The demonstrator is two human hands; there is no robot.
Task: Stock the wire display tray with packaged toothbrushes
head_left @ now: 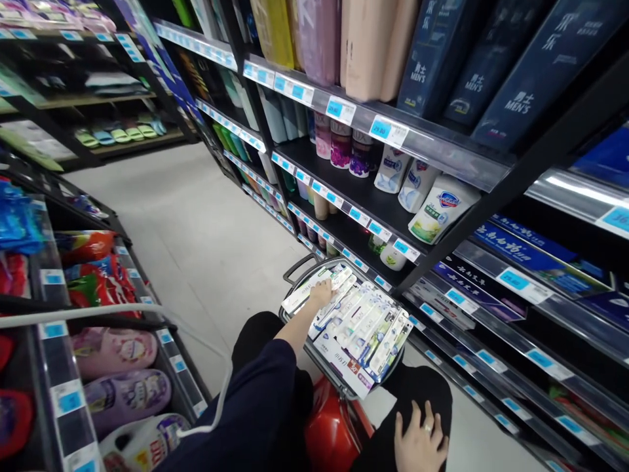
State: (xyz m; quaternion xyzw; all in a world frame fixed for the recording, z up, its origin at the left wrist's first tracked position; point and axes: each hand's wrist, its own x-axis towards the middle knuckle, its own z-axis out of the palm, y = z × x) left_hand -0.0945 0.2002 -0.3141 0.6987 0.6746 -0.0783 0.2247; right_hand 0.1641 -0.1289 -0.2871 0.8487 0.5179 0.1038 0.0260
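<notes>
Left hand (322, 292) rests fingers-down on toothbrush packs (361, 321) at the basket's (295, 267) far-left corner; can't tell if it grips one. Right hand (420, 439) lies flat & open on the person's knee, near the basket's front edge.

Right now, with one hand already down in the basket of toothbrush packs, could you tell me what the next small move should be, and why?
Probably close the left hand on the toothbrush pack under its fingers and lift it. That hand already rests on the top packs at the far end of the basket, while the right hand lies flat on the knee, holding nothing.
</notes>
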